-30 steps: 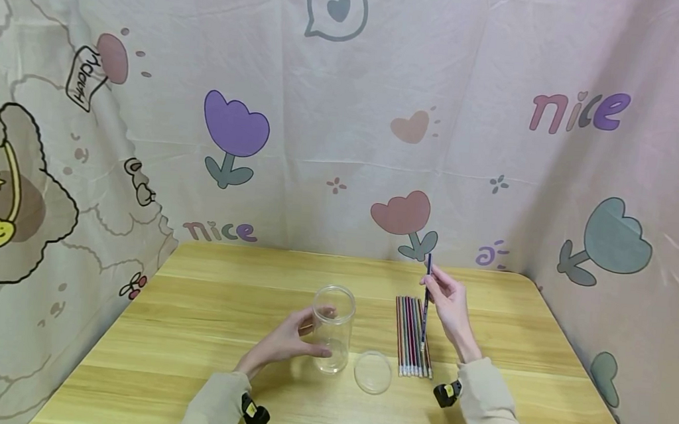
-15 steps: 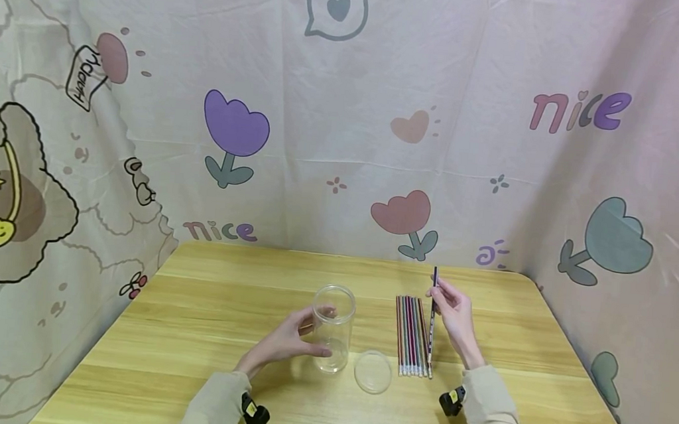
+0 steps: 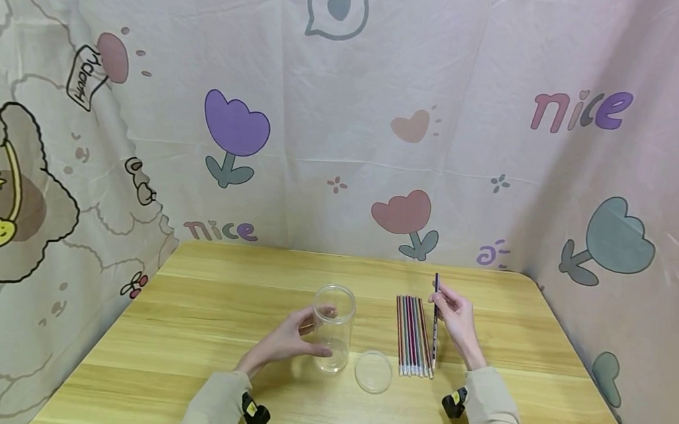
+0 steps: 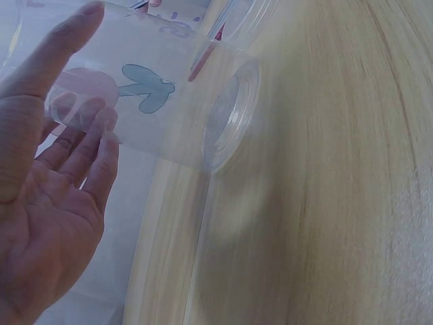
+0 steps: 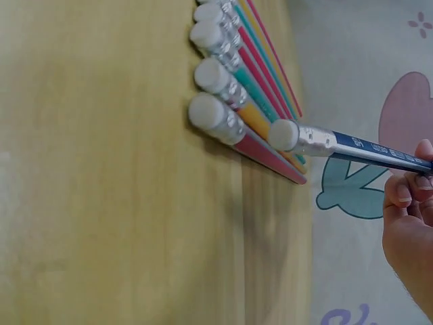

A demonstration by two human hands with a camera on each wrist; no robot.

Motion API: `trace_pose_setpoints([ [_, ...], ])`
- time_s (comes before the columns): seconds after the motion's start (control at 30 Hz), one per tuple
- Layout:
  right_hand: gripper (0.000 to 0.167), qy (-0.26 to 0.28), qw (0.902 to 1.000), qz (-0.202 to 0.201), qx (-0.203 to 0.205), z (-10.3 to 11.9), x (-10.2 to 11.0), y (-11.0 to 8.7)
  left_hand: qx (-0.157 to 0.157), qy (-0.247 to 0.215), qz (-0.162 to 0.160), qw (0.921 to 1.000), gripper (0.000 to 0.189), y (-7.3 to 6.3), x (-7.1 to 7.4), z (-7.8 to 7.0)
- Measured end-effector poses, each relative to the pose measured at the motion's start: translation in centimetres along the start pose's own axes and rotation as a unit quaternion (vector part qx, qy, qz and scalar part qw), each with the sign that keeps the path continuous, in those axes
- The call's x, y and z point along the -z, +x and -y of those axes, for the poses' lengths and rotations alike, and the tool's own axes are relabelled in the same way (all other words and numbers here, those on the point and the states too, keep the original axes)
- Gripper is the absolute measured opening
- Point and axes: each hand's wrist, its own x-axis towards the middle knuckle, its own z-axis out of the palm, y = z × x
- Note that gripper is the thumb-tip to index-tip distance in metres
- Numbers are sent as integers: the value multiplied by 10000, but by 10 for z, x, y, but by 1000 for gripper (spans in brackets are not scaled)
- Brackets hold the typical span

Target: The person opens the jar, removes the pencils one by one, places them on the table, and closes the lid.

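Note:
My left hand (image 3: 286, 338) holds a clear jar (image 3: 340, 335) standing upright and uncapped on the table, thumb in front and fingers behind. In the left wrist view, the thumb and fingers lie either side of the jar's transparent wall (image 4: 179, 115). At the right, my right hand (image 3: 455, 318) pinches a dark blue pencil (image 3: 434, 336) near its upper end, white eraser pointing down. That pencil hangs just right of a row of colored pencils (image 3: 411, 337) lying side by side, eraser ends toward me. The right wrist view shows its eraser (image 5: 283, 135) raised above the row.
A round clear lid (image 3: 373, 372) lies flat between the jar and the pencil row. The wooden table (image 3: 220, 282) ends at a printed cloth backdrop (image 3: 336, 105), with more cloth along both sides. A small black camera (image 3: 454, 403) sits on each wrist.
My right hand has moved down and slightly right, carrying the blue pencil from over the row to just beyond its right edge. The left hand and jar have stayed put.

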Motion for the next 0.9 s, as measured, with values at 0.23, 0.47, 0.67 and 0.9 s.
trace_pose_setpoints([
  [0.23, 47, -122, 9998, 54, -160, -5, 3, 1, -15, 1, 2, 10000, 77, 0, 0, 1],
  [0.47, 48, -310, 9991, 84, -278, -8, 4, 1, -12, 10, -2, 10000, 77, 0, 0, 1],
  [0.67, 49, -332, 9986, 104, -401, -7, 5, 0, 0, 1, 4, 10000, 77, 0, 0, 1],
  [0.9, 46, -403, 9974, 174, -568, -8, 5, 1, -7, 9, 11, 10000, 77, 0, 0, 1],
])
